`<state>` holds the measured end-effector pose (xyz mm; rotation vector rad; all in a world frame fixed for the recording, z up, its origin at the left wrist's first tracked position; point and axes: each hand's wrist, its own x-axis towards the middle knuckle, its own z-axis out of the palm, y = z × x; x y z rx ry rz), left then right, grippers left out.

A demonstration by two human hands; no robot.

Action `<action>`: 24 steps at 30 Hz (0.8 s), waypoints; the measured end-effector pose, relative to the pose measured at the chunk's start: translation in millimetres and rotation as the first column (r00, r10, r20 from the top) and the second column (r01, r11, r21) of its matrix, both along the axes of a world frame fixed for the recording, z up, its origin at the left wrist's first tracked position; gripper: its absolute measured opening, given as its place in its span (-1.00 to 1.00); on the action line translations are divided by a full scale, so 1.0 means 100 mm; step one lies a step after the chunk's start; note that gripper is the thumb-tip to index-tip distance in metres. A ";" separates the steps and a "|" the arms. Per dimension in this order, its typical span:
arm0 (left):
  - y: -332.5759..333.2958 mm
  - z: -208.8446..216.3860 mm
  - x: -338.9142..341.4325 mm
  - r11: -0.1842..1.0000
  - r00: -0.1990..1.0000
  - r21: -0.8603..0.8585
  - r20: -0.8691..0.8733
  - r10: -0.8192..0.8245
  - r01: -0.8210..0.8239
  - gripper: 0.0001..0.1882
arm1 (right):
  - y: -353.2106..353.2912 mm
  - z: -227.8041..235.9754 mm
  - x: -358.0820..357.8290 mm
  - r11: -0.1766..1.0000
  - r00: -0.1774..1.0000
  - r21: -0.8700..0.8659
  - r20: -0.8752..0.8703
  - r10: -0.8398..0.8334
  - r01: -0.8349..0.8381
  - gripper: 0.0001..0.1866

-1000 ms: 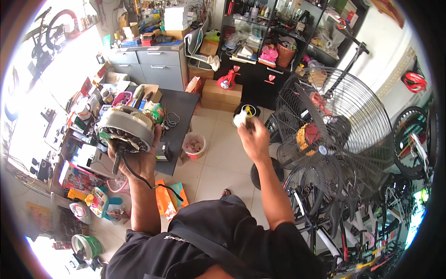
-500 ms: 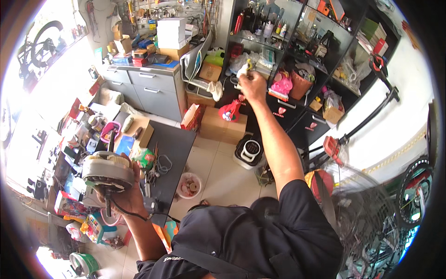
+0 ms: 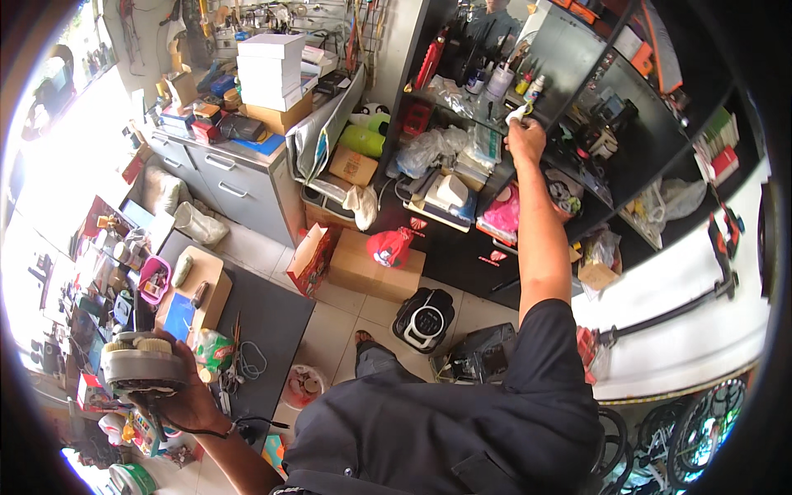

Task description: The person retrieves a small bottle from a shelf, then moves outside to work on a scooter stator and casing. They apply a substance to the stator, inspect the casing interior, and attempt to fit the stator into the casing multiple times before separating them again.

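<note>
My left hand [image 3: 188, 386] is closed around a geared hub motor [image 3: 142, 373], a round grey metal body with cream gears on top and a black cable trailing past my wrist. It is held up above the left side of the dark desk. My right arm is stretched out forward, and my right hand [image 3: 526, 143] grips a small white bottle [image 3: 517, 115] at the edge of a shelf in the black cabinet. Most of the bottle is hidden by my fingers. Just beyond it stand several bottles, among them a white one [image 3: 535, 87].
Below the shelf are plastic bags [image 3: 433, 151] and a pink bag [image 3: 502, 213]. On the floor stand a cardboard box [image 3: 363, 268], a black-and-white appliance [image 3: 423, 320] and a bucket [image 3: 304, 386]. The dark desk [image 3: 268, 318] holds a wooden block, tools and cables.
My right hand has moved right and forward with the white bottle, up to the cabinet shelf. My left hand with the hub motor sits lower and further left in view. I have stepped forward.
</note>
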<state>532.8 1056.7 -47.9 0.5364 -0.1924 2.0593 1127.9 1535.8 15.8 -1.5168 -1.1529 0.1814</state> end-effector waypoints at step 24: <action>1.51 0.12 0.73 0.989 0.996 -0.123 -0.031 0.085 -0.088 -0.31 | 2.27 -0.03 1.20 0.896 0.886 -0.178 0.316 -0.340 0.408 -0.44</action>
